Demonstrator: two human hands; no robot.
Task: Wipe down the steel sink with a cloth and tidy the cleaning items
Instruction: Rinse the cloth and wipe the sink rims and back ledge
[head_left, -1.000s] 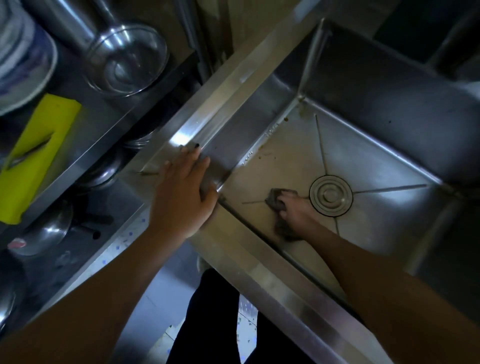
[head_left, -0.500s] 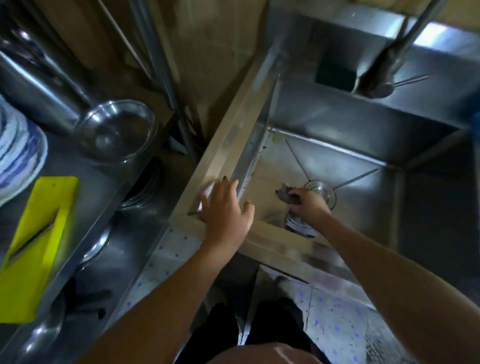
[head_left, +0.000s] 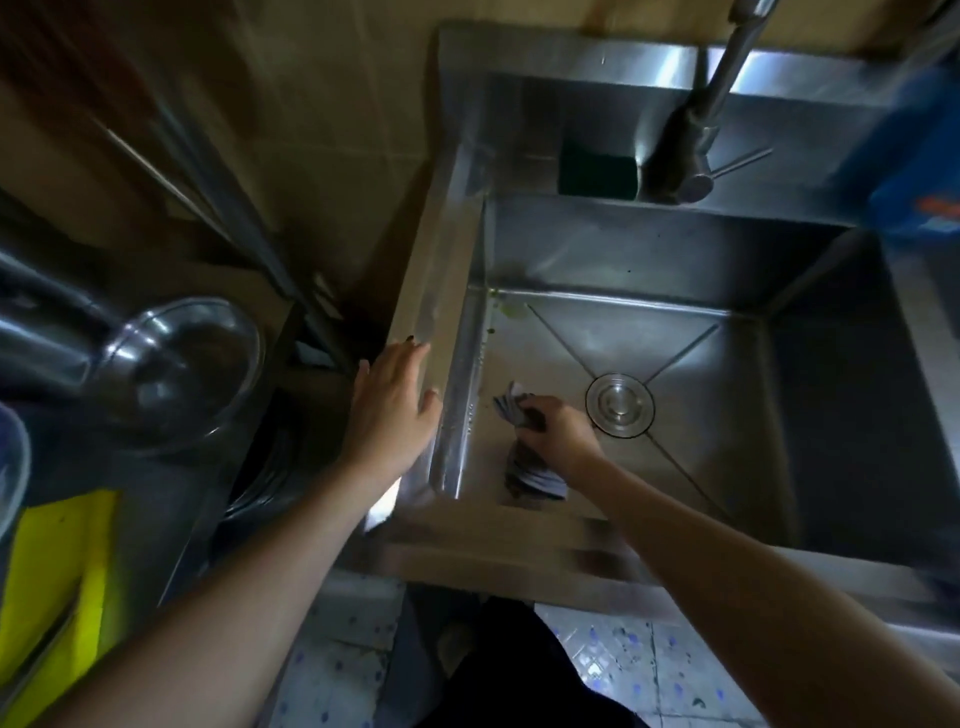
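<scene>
**Two hands at the steel sink (head_left: 623, 249)**

My right hand (head_left: 558, 434) curls around the grey cloth (head_left: 535, 478), pressing it to the sink floor near the left wall, just beside the round drain (head_left: 620, 404). My left hand (head_left: 392, 410) lies flat, fingers spread, on the left rim. A green sponge (head_left: 597, 169) sits on the back ledge beside the faucet (head_left: 696, 135).

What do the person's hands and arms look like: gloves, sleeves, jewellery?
No gloves on the left hand or right hand. The left forearm and right forearm show no sleeves, watch or bracelet. A left fingernail looks dark, perhaps polished.
</scene>
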